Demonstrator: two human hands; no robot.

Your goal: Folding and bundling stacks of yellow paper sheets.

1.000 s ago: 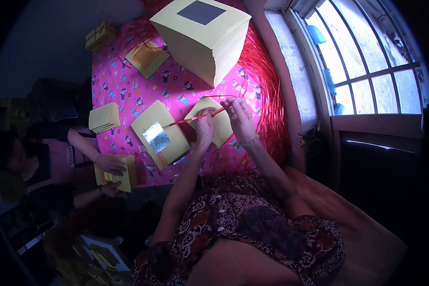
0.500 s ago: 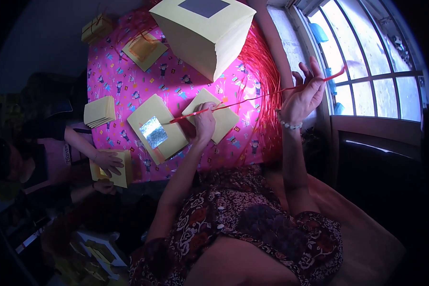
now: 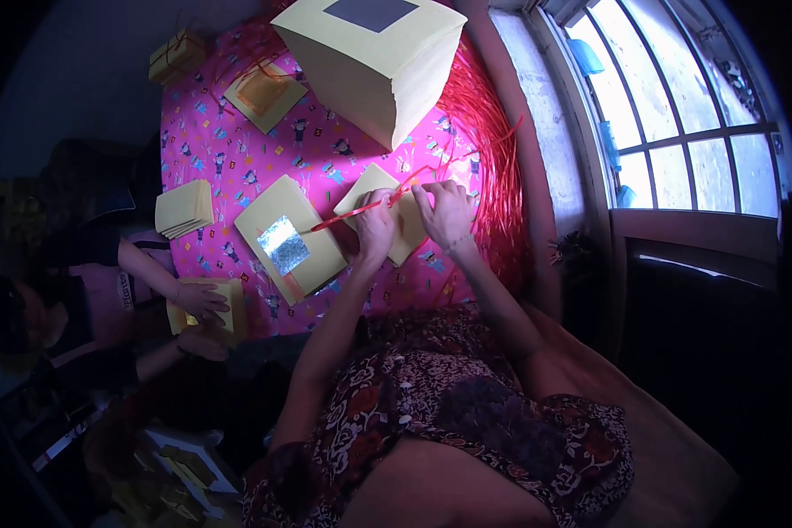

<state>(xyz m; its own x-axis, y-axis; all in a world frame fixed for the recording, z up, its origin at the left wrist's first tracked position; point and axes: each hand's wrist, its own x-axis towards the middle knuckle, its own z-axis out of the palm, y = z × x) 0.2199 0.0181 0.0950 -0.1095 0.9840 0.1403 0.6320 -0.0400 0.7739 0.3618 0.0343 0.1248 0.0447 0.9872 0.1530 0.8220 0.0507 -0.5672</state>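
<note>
A red plastic string [image 3: 348, 214] runs from the edge of a stack of yellow joss paper [image 3: 321, 258] into my left hand [image 3: 376, 231], whose fingers are closed round it. This stack has a silver foil square on top. Just right of the left hand, my right hand [image 3: 449, 214] is closed, thumb against fingers, at the same string. A loose stretch of the string loops above both hands toward the far right. Below my hands lies another yellow paper stack [image 3: 404, 244], partly covered by them.
A tall block of yellow paper [image 3: 352, 75] stands at the back. Many loose red strings [image 3: 499, 194] hang along the table's right side. On the left, another person's hand [image 3: 202, 302] rests on a yellow stack. A small fanned stack [image 3: 183, 209] lies nearby. A barred window [image 3: 678, 114] is at right.
My right hand has come down and left from beside the window, bringing the string's end back to my left hand. The left hand has barely moved.
</note>
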